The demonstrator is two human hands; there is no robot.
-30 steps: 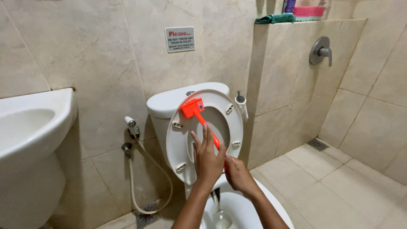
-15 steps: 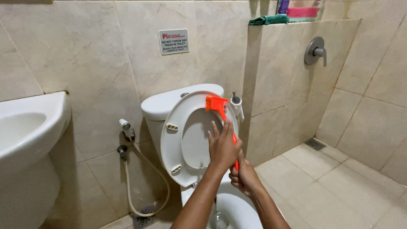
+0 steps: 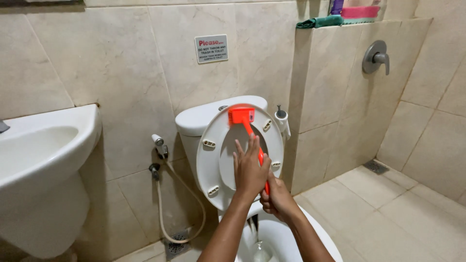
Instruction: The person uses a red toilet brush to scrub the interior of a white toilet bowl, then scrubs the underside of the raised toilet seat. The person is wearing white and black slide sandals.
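Observation:
My right hand (image 3: 278,198) grips the lower end of an orange toilet brush (image 3: 242,118), whose head presses on the top of the raised white toilet seat (image 3: 212,145). My left hand (image 3: 249,169) lies flat with fingers spread against the brush handle and the seat's inner opening. The white tank (image 3: 201,119) stands behind the seat. Below my arms the toilet bowl (image 3: 272,240) shows water inside.
A white washbasin (image 3: 43,150) juts out at the left. A bidet sprayer with hose (image 3: 160,145) hangs on the wall beside the toilet. A sign (image 3: 211,48) is fixed to the tiled wall. A ledge holds cloths (image 3: 335,19); a shower valve (image 3: 376,57) sits at the right.
The brush head has swept across the top of the raised seat, from left to right and back toward the middle. Both hands stayed on the handle.

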